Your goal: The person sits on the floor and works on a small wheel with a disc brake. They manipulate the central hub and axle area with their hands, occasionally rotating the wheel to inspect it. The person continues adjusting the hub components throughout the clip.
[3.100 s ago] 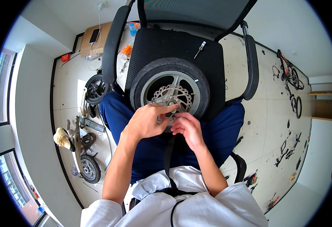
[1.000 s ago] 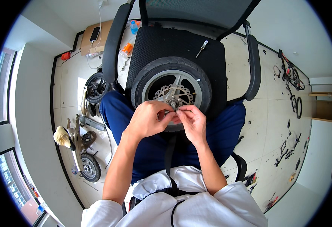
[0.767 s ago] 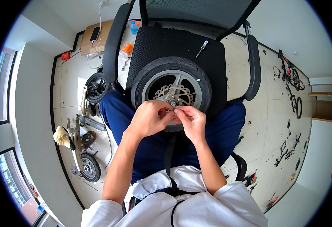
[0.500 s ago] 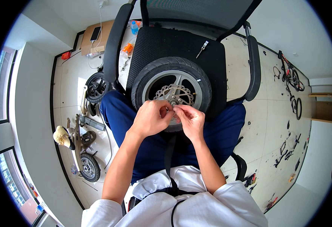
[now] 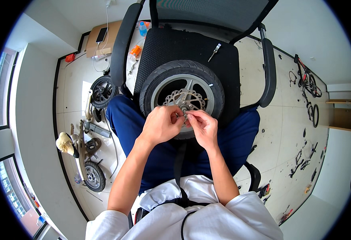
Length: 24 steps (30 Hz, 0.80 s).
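Our hands hide the near side of the wheel [image 5: 189, 84], which sits on the front of the chair seat [image 5: 227, 86] between our knees. Thumb and forefinger of the left hand [image 5: 162, 125] are bent nearly together beside the hub axle [image 5: 184, 107]; those of the right hand [image 5: 204, 128] close into a pinch just to its right. Whatever lies between the fingertips is too small to make out, so we cannot tell what either grip holds. The brake disc [image 5: 176, 98] shows on its far half, its near part covered by our fingers. The chair's backrest [image 5: 207, 10] is cut off at the far edge.

The seat is black and textured, with a small metal tool [image 5: 214, 52] lying beyond the wheel. Around it we see a pale tiled floor [image 5: 269, 132], scooter parts [image 5: 81, 150] on the left and a bicycle [image 5: 309, 80] far right; many small dark pieces on the right are indistinct.

The left armrest [image 5: 122, 48] and right armrest [image 5: 269, 68] bound the seat. The wheel sits nearer the left one, leaving a wider strip of seat to the right; more seat extends beyond it.
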{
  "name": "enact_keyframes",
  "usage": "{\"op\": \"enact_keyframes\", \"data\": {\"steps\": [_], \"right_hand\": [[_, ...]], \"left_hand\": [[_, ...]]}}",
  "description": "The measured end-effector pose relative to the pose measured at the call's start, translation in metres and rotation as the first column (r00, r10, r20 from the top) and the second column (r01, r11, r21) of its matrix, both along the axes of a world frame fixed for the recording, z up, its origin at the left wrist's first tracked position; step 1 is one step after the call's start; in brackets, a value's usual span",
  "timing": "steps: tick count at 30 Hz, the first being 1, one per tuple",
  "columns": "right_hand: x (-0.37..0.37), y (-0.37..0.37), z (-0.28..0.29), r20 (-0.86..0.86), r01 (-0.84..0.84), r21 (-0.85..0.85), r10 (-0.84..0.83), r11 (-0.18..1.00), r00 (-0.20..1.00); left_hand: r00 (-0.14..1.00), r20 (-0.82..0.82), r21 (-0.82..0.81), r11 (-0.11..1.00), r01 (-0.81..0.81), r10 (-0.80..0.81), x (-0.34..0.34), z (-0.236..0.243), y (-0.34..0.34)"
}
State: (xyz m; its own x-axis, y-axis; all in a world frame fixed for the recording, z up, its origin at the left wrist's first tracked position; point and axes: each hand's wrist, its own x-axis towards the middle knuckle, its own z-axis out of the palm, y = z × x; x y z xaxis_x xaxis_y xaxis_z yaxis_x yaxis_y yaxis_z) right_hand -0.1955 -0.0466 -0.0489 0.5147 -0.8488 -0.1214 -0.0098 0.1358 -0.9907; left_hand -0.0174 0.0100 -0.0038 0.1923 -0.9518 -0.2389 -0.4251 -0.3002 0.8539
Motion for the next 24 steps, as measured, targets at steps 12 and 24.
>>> {"op": "enact_keyframes", "data": {"steps": [12, 24], "right_hand": [[0.002, 0.002, -0.002, -0.026, 0.030, 0.001, -0.030, 1.000, 0.999], [-0.003, 0.000, 0.008, -0.139, -0.036, -0.288, -0.005, 0.957, 0.990]], "left_hand": [[0.999, 0.044, -0.003, 1.000, -0.013, 0.013, -0.002, 0.001, 0.000], [0.997, 0.082, 0.038, 0.999, -0.016, 0.013, -0.004, 0.007, -0.002]]}}
